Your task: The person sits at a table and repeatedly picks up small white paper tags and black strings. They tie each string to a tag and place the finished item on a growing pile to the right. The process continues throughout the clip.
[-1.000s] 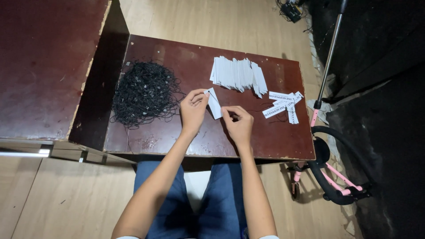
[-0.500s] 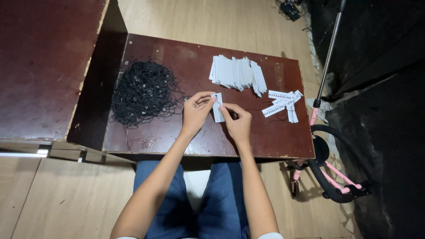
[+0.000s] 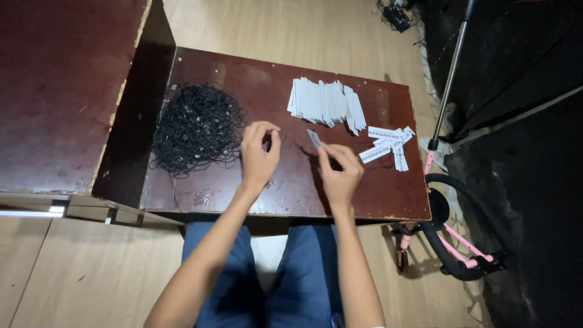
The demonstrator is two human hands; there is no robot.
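I sit at a dark brown low table (image 3: 285,188). My right hand (image 3: 340,173) pinches a small white paper tag (image 3: 313,138) by its lower end, and the tag stands tilted above the table's middle. My left hand (image 3: 260,155) hovers a little to the left of the tag. Its thumb and forefinger curl together, and I see nothing between them. A tangled heap of thin black strings (image 3: 197,127) lies just left of that hand. A fanned row of white tags (image 3: 325,102) lies at the back of the table.
A small loose pile of printed white tags (image 3: 388,146) lies at the table's right side. A second dark table (image 3: 61,91) stands to the left. On the floor at the right are a metal pole (image 3: 449,79) and a pink and black frame (image 3: 452,249).
My hands were together on the tag. The left hand has let go and drawn away to the left, and the right hand alone holds the tag, slightly to the right.
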